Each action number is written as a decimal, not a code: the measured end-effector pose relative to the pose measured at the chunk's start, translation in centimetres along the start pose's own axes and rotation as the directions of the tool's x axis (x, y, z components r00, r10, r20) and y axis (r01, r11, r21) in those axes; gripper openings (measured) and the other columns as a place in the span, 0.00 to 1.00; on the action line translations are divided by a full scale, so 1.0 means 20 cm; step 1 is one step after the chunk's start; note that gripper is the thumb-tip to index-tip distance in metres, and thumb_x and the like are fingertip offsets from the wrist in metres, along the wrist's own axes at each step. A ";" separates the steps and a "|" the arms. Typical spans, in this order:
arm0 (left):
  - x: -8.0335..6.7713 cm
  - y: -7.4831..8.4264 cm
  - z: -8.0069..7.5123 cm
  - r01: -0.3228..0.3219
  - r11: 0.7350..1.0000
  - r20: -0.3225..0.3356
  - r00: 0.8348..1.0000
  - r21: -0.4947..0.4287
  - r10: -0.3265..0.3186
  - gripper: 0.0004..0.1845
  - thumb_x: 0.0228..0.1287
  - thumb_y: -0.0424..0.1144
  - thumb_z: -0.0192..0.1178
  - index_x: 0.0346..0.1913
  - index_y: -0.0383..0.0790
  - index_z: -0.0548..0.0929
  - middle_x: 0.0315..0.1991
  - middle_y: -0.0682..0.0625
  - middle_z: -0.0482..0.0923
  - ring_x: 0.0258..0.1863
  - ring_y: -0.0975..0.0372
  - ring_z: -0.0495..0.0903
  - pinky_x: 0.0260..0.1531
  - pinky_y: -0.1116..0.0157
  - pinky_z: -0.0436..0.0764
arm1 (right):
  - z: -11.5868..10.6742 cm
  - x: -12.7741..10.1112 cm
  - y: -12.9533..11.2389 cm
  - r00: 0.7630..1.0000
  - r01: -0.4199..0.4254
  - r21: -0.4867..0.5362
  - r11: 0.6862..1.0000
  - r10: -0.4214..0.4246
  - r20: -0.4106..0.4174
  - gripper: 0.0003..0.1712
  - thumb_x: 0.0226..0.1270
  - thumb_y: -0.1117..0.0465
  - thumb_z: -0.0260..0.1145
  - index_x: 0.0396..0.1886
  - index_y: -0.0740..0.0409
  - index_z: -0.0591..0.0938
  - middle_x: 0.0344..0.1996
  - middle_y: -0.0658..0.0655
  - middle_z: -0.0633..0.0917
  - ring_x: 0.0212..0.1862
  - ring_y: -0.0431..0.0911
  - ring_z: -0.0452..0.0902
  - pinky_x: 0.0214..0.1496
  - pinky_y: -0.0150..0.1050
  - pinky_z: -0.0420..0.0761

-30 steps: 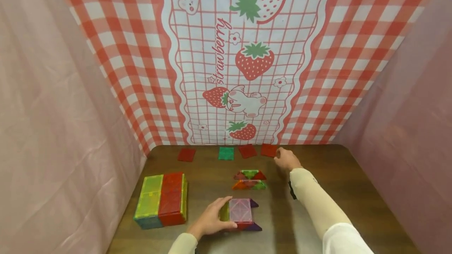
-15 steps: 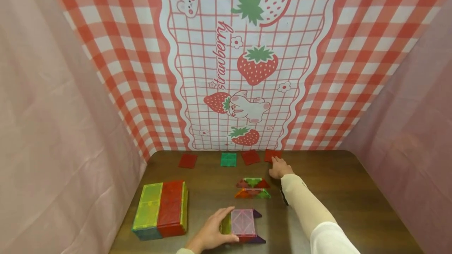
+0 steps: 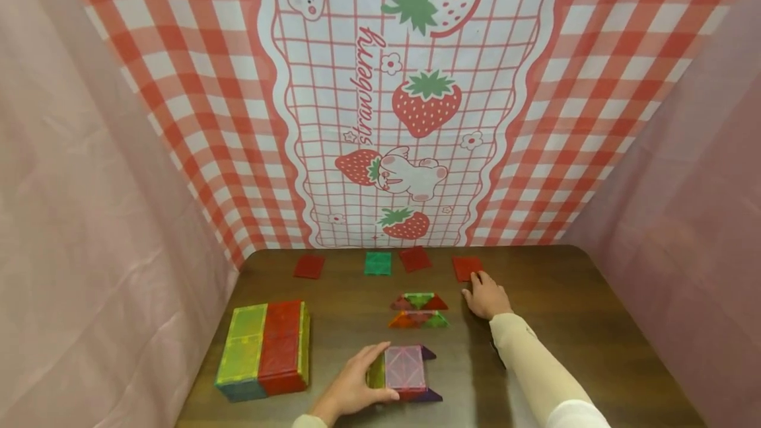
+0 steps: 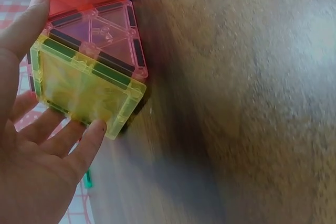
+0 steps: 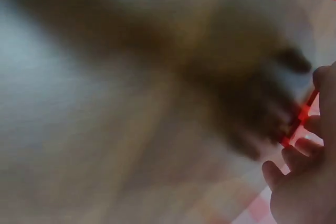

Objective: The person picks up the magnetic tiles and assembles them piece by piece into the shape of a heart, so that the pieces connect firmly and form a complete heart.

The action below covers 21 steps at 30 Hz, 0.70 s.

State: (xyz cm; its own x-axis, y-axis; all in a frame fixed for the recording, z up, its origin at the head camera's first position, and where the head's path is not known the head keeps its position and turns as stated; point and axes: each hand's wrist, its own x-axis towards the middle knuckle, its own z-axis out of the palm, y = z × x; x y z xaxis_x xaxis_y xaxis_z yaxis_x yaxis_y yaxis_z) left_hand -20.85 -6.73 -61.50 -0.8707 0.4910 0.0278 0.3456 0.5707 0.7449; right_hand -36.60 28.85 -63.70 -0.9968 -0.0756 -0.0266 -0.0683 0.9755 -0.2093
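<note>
In the head view my left hand (image 3: 353, 382) holds a small box of magnetic tiles, thumb and fingers on either side. The box has a pink clear top (image 3: 405, 367), and purple triangle tiles (image 3: 431, 395) jut from its right. The left wrist view shows its yellow tile (image 4: 84, 82) facing my palm. At the back right, my right hand (image 3: 489, 297) touches the near edge of a flat red magnetic tile (image 3: 466, 267) with its fingertips, the thumb lying off it. The right wrist view is blurred, with the red tile (image 5: 300, 121) at my fingers.
A larger yellow, red and blue tile block (image 3: 264, 345) stands at the left. Two rows of joined triangle tiles (image 3: 419, 319) stand mid-table. Along the back edge lie a red tile (image 3: 309, 267), a green tile (image 3: 378, 263) and another red tile (image 3: 415, 258).
My right hand has reached onto the far-right red tile, and that tile has slid nearer and to the right, away from its neighbour. My left hand keeps holding the small box in place.
</note>
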 end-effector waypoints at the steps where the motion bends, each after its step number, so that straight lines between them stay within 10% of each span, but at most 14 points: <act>1: 0.00 0.00 0.00 -0.008 1.000 -0.008 1.000 0.011 0.008 0.47 0.45 0.63 0.68 0.70 0.58 0.61 0.64 0.48 0.69 0.61 0.48 0.70 0.55 0.45 0.72 | 0.01 -0.02 0.02 1.000 0.000 0.023 1.000 0.000 -0.024 0.34 0.69 0.50 0.55 0.65 0.70 0.65 0.64 0.73 0.64 0.63 0.67 0.63 0.59 0.64 0.65; 9: 0.03 0.03 0.04 0.017 1.000 0.014 1.000 0.017 -0.017 0.48 0.43 0.66 0.67 0.70 0.59 0.61 0.66 0.49 0.67 0.62 0.47 0.68 0.56 0.43 0.70 | 0.02 -0.19 0.16 0.982 -0.005 0.079 0.997 0.020 -0.189 0.24 0.64 0.48 0.61 0.38 0.68 0.71 0.34 0.66 0.76 0.34 0.57 0.74 0.37 0.56 0.75; 21: 0.01 0.09 0.07 -0.012 1.000 0.055 0.998 0.011 0.012 0.49 0.44 0.66 0.66 0.71 0.57 0.60 0.66 0.50 0.66 0.63 0.48 0.68 0.57 0.43 0.70 | -0.04 -0.31 0.22 0.977 -0.113 0.157 0.981 0.139 -0.162 0.43 0.57 0.43 0.66 0.61 0.71 0.65 0.49 0.75 0.76 0.46 0.67 0.74 0.43 0.61 0.71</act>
State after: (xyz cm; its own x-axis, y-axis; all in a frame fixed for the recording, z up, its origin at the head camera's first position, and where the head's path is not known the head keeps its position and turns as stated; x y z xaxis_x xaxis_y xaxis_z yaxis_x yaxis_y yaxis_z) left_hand -19.96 -4.67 -60.99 -0.8460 0.5332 -0.0001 0.3602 0.5717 0.7372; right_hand -30.76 33.80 -63.69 -0.9901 0.0951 0.1030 0.0526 0.9331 -0.3559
